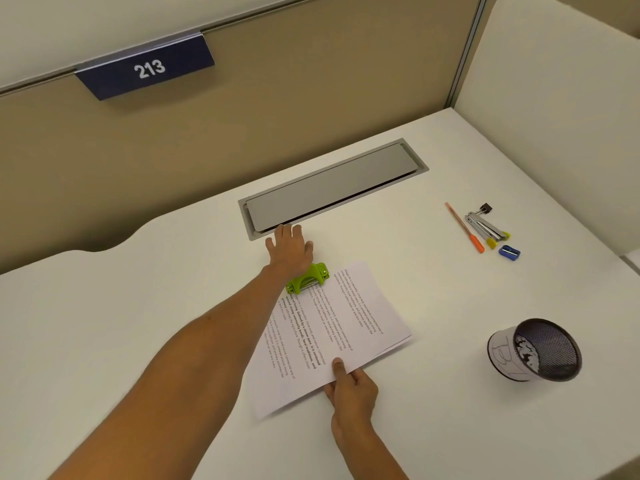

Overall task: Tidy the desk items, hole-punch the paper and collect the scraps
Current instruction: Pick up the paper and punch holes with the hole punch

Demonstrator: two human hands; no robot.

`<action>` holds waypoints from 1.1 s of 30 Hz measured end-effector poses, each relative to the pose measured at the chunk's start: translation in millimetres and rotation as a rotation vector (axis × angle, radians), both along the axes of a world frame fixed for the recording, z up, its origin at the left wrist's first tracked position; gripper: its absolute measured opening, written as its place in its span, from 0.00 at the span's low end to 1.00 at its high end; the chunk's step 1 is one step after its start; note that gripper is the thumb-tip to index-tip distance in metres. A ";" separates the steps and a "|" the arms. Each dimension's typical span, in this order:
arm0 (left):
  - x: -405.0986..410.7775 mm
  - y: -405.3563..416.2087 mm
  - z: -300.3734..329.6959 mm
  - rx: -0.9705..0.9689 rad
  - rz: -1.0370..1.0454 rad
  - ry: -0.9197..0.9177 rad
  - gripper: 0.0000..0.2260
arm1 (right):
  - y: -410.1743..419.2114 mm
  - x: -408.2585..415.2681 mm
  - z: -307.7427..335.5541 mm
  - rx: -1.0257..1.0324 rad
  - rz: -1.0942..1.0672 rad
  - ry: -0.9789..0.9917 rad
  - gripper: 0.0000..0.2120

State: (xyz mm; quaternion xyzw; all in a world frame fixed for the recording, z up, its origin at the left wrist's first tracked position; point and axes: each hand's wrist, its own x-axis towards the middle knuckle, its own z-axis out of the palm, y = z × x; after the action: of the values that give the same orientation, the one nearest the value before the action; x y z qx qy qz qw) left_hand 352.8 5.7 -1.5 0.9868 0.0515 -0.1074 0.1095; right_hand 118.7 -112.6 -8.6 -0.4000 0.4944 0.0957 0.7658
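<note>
At the bottom centre of the frame, the near edge of the printed paper (332, 327) is pinched by the right hand (351, 389), thumb on top and fingers curled beneath. The sheets lie slightly fanned on the white desk (121, 341); their printed lines are too small to be read apart from a few bold words. To the lower right, a black mesh pen cup (538, 349) is seen tipped toward the camera, wrapped in white paper with an illegible scrawl. At mid-frame, the green hole punch (308, 278) is pressed by the left hand (291, 251), fingers spread flat and forward, with the far edge of the paper lying against its mouth. Further back a grey cable flap (332, 188) is set into the desk. At the right, an orange-tipped pencil (464, 226), a stapler (485, 228), a black binder clip (486, 207) and a blue sharpener (509, 251) are grouped closely. In the upper left, a blue sign (147, 69) marked "213" is fixed to the partition.
</note>
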 end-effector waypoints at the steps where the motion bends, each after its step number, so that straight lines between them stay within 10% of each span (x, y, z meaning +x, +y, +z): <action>1: 1.3 -0.8 -1.4 -0.001 -0.005 0.009 0.21 | 1.6 -0.1 0.0 -0.001 -0.002 0.002 0.04; 33: 19.1 -13.0 -14.9 -0.076 -0.001 0.139 0.30 | 10.8 7.6 -7.6 -0.014 0.021 0.024 0.05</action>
State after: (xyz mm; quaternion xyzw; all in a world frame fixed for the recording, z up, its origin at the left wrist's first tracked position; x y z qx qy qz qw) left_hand 371.9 -7.3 -16.4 0.9721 0.0544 -0.1775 0.1430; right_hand 126.2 -101.7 -16.2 -0.4092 0.5002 0.1050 0.7559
